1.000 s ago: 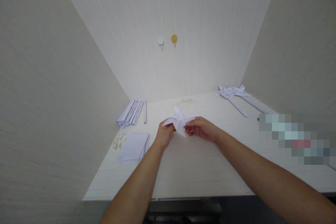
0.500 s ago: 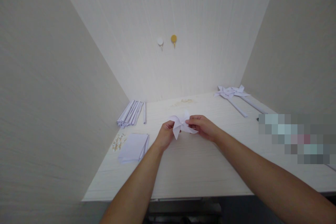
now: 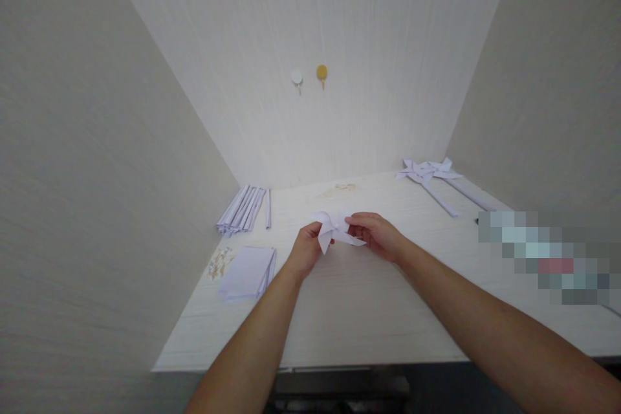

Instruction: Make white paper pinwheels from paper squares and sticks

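Note:
A white folded paper pinwheel head [image 3: 331, 226] is held just above the white table [image 3: 369, 317], near its middle. My left hand [image 3: 306, 250] pinches it from the left with closed fingers. From the right, my right hand [image 3: 376, 235] grips the same paper, thumb and fingers curled onto its centre. Several pointed flaps stick out between and below the two hands.
A bundle of rolled paper sticks [image 3: 242, 208] lies at the back left, with a stack of white paper squares [image 3: 247, 272] and small gold pins [image 3: 218, 262] in front of it. Two finished pinwheels [image 3: 429, 174] lie at the back right. Two hooks [image 3: 309, 75] hang on the back wall.
The pinwheel head has been turned in my hands, so its flaps point differently. Both hands have shifted slightly up and away from me while keeping hold of it.

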The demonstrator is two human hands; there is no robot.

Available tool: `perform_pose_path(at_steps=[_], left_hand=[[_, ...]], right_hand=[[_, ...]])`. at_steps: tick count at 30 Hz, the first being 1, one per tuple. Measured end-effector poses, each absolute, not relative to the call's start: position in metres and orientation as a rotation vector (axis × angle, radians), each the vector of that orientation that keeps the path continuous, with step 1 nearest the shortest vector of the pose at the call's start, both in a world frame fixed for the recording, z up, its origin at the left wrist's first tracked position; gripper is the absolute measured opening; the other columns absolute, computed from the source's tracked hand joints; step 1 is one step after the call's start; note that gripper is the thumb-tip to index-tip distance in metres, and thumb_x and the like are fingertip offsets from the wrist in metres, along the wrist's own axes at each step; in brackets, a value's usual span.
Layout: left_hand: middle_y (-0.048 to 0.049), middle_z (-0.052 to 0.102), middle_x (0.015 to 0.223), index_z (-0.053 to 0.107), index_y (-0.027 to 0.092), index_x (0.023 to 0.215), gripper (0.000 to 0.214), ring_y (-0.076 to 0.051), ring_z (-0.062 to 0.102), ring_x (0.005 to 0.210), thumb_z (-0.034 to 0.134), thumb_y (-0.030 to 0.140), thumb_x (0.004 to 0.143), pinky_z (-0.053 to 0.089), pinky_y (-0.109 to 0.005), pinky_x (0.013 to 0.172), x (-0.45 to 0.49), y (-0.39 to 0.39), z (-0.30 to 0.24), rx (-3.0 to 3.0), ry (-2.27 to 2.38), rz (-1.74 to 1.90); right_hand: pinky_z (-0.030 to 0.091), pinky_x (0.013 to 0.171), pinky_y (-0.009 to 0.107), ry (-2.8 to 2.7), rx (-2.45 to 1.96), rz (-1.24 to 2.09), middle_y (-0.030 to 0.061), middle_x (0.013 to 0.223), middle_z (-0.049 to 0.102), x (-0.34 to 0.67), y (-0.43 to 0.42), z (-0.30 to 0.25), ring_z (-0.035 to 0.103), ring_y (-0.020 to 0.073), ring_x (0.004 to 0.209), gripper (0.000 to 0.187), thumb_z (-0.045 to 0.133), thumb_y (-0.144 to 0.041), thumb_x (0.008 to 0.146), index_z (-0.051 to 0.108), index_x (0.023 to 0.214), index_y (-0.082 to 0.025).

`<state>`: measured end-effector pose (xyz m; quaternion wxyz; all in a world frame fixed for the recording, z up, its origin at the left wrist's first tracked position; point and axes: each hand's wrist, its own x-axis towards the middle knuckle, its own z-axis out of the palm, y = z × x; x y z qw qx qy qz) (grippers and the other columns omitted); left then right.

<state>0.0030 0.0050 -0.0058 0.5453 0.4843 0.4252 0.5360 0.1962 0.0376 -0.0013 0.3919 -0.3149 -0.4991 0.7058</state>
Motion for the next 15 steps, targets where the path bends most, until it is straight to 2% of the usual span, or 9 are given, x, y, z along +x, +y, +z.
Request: perform_pose_path(at_steps=[9,15], left_hand=[[-0.0002,0.063,0.067,0.072,0.017,0.071,0.023,-0.013,0.053,0.064,0.086,0.035,0.066,0.04,-0.025,0.063,0.0038,-0.0004,0.0029,1.174,0.987,1.286],[0.0011,0.064,0.066,0.072,0.017,0.075,0.022,-0.012,0.053,0.062,0.085,0.031,0.065,0.04,-0.024,0.063,0.0032,0.0013,-0.0002,1.162,1.011,1.338]], right_hand=[[0.055,0.064,0.027,-1.326,-0.812,1.822,-0.0033,0.074,0.067,0.1941,0.0355,-0.0036,0.064,0.0121,0.063,0.028,0.071,-0.035,0.1,0.066,0.08,-0.015],[0.057,0.066,0.029,-1.331,-0.8,1.823,-0.0009,0.082,0.07,0.1948,0.0371,-0.0031,0.066,0.0131,0.068,0.025,0.068,-0.036,0.102,0.068,0.089,-0.014]])
